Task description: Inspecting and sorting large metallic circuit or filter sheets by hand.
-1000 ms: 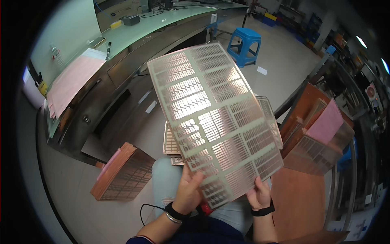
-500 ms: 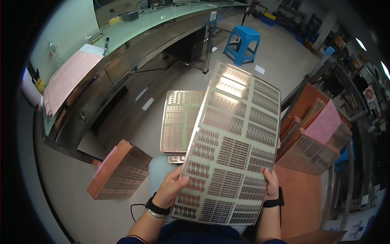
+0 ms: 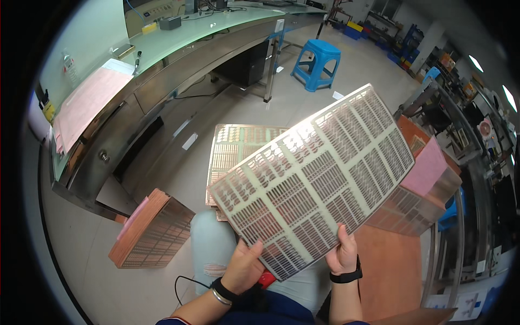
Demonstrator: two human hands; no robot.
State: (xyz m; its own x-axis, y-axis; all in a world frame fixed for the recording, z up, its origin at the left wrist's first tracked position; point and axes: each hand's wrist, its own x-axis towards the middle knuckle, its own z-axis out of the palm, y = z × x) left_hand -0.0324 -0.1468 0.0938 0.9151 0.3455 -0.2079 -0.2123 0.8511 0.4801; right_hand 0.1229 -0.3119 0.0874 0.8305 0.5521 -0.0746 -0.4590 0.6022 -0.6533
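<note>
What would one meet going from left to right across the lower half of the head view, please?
Copper panel stack on the floor → left hand → right hand → stack topped with a pink sheet.

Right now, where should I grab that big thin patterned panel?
Grip the big thin patterned panel by its bare near edge, from below, one hand toward each corner, as the left hand and right hand do. It is wide, flat and thin.
</note>
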